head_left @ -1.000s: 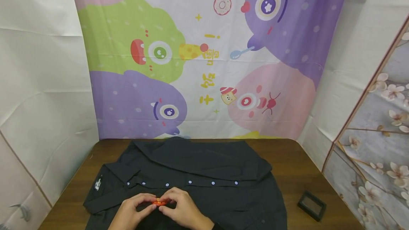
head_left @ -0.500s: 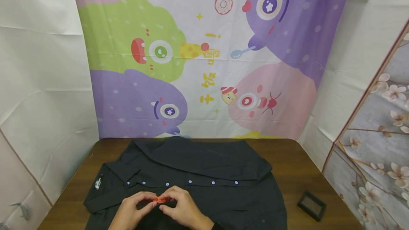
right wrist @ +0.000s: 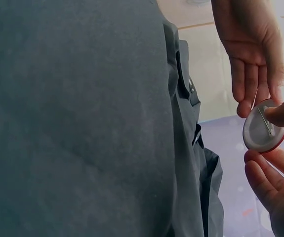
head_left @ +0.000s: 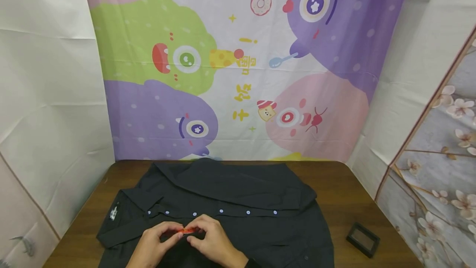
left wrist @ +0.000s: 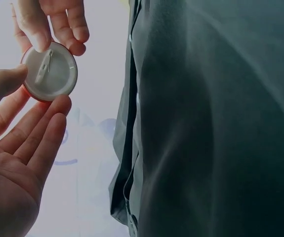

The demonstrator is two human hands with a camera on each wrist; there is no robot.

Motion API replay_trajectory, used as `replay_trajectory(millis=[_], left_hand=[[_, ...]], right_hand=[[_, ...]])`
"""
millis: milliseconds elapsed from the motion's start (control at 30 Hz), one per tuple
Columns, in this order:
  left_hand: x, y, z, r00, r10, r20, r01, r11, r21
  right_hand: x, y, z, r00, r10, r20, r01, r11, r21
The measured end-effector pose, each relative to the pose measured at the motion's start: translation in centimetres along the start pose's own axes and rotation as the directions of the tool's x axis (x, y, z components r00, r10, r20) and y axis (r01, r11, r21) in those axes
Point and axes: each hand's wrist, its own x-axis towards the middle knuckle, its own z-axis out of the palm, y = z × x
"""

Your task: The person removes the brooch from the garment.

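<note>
Both hands hold a round pin-back badge [head_left: 187,231] between them, low over a black shirt [head_left: 256,235]. My left hand [head_left: 154,241] pinches its left edge, the thumb on the near side and fingers behind. From the other side my right hand [head_left: 215,239] holds it too, its thumb at the pin. The white back of the badge [left wrist: 62,79] faces the wrist cameras and has a red-orange rim. A thin metal pin [left wrist: 45,69] runs across that back, one end close to the right thumb; its printed front is hidden in the wrist views.
The shirt lies spread over a brown wooden table [head_left: 346,202], with a row of pale buttons [head_left: 221,211] across it. A small black frame-like box [head_left: 362,240] sits on the right. Behind the table hangs a cartoon cloth [head_left: 238,94].
In the head view the badge has tilted and shows less of its orange face. Both hands have risen very slightly and keep their hold.
</note>
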Motion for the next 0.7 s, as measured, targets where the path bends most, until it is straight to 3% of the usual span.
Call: replay_trajectory(millis=[167,500,700], left_hand=[[0.11,0.10,0.08,1.000,0.008,-0.002,-0.008,1.000,-0.021],[0.22,0.48,0.01,0.999,-0.049,0.018,0.049,0.998,-0.029],[0.27,0.45,0.16,1.000,-0.020,-0.005,0.020,1.000,-0.015]], right_hand=[[0.15,-0.02,-0.14,1.000,0.007,-0.011,-0.007,1.000,0.003],[0.00,0.03,0.07,1.000,0.007,-0.023,-0.007,1.000,0.015],[-0.03,0.17,0.03,0.999,-0.006,-0.035,0.007,1.000,0.025]])
